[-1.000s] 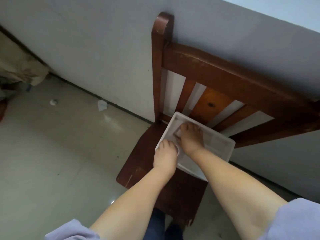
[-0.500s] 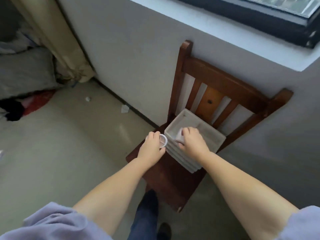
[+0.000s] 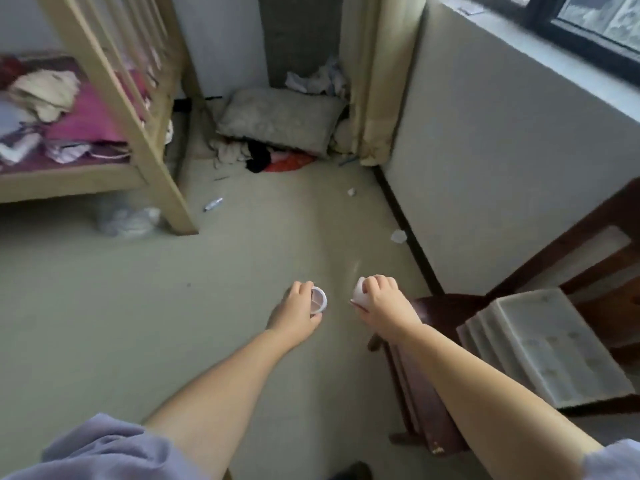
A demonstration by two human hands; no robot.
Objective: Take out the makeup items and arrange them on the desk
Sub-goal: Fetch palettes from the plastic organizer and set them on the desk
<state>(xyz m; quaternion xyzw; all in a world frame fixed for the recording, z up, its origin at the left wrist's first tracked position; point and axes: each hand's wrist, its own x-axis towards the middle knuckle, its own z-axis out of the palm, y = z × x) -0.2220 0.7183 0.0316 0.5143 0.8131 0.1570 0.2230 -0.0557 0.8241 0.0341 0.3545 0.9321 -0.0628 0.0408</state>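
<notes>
My left hand [image 3: 297, 313] grips a small round white compact [image 3: 318, 300] with a pale divided inside. My right hand [image 3: 382, 304] holds a small white container [image 3: 360, 293], mostly hidden by my fingers. Both hands hang in the air over the floor, a short gap between them. The white compartment tray [image 3: 540, 348] lies on the dark wooden chair [image 3: 436, 407] at the right, behind my right forearm. No desk is in view.
A light wooden bunk bed [image 3: 114, 109] with piled clothes stands at the left. A grey cushion [image 3: 277, 119], clothes and paper scraps lie in the far corner by the curtain [image 3: 377, 81]. A small tube [image 3: 213, 204] lies on the floor. Wall and window run along the right.
Both hands have lifted out of the tray with one item each and swung left, away from the chair. My view has turned from the chair toward the room.
</notes>
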